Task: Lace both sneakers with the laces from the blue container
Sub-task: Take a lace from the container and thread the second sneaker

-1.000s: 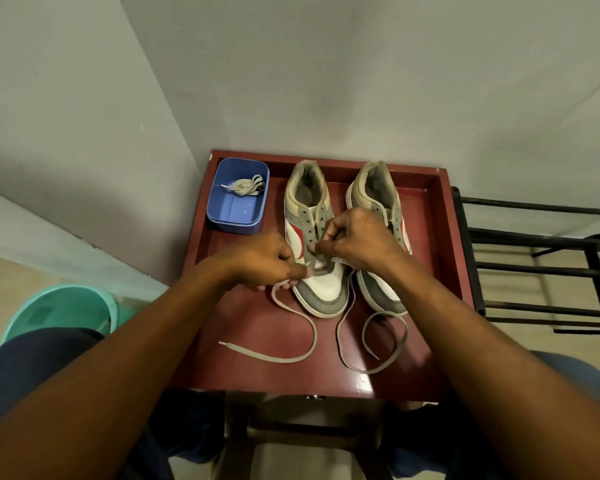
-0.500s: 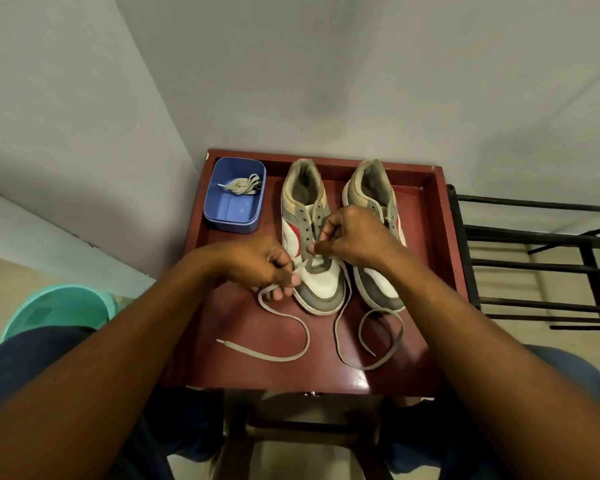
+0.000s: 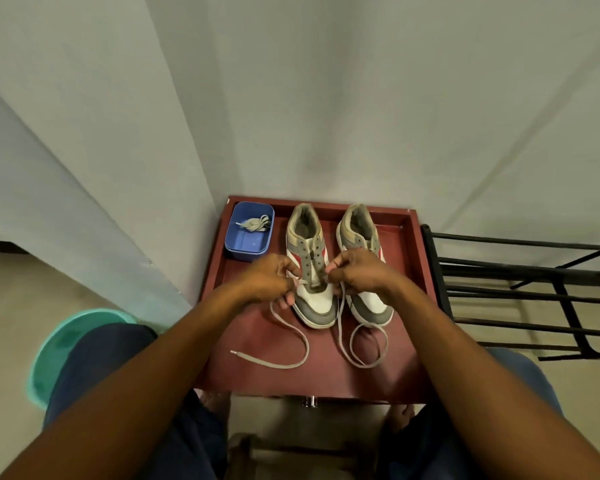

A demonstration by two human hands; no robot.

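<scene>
Left hand (image 3: 269, 279), right hand (image 3: 359, 276) pinching grey lace (image 3: 274, 366) across sneaker (image 3: 317, 306) between them; evening both tails advisable before crossing.

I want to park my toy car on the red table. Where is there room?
Best is the bare strip between the right sneaker and the right rim of the table. A thin strip also runs along the near edge, below the loose lace. The middle is crowded: left hand, right hand, left sneaker.

blue container (image 3: 249, 233), grey laces (image 3: 284, 344), maroon table (image 3: 326, 372)
</scene>
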